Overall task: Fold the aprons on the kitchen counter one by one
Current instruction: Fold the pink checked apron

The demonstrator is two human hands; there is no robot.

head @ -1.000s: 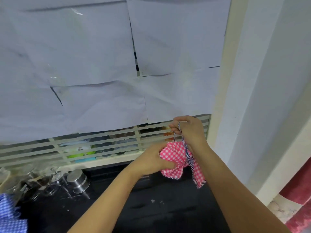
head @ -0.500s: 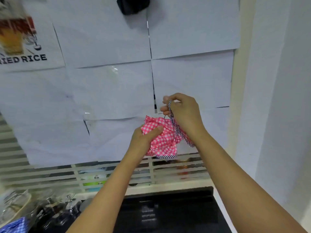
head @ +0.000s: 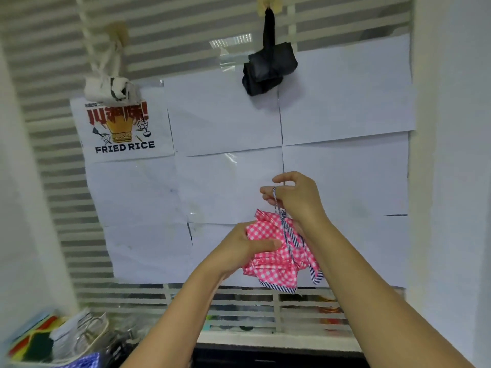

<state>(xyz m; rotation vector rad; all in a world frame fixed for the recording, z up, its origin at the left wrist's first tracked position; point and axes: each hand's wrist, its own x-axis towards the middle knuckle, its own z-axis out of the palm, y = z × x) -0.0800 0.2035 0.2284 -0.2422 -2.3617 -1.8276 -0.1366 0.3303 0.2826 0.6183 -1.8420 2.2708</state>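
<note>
Both arms raised in front of the papered window. Left hand (head: 240,247) grip clamps the bundled pink checked apron (head: 276,251) mid-air; right hand (head: 297,197) grip pinches its striped strap (head: 288,235) above.

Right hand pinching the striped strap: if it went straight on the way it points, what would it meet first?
Likely the white paper sheets behind the right hand, though depth is unclear; nothing else shows between.
</note>
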